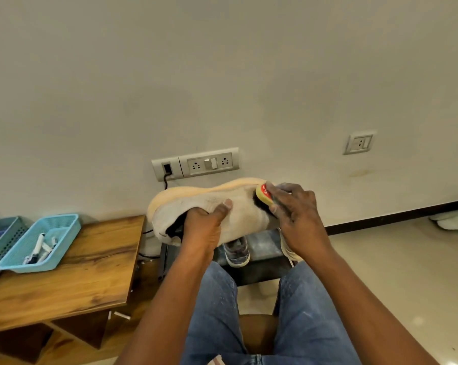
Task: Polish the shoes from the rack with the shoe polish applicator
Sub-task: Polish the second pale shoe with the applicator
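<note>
We hold the shoe [222, 206] up in front of us, sole turned toward the wall, above the low rack [259, 248]. Our left hand [204, 227] grips it at the collar, fingers tucked into the opening and thumb pressed on the knit side. Our right hand [293, 214] pinches the shoe polish applicator [264, 196] and holds its dark sponge against the shoe's side near the toe.

To our left, a light blue basket [64, 233] sits on the wooden table [72, 275] and holds a few markers [39, 247]; a darker teal basket [1, 233] touches it.

The shoe is off-white knit with a pale peach sole, slightly grubby. Another shoe [237, 252] rests on the rack below.
</note>
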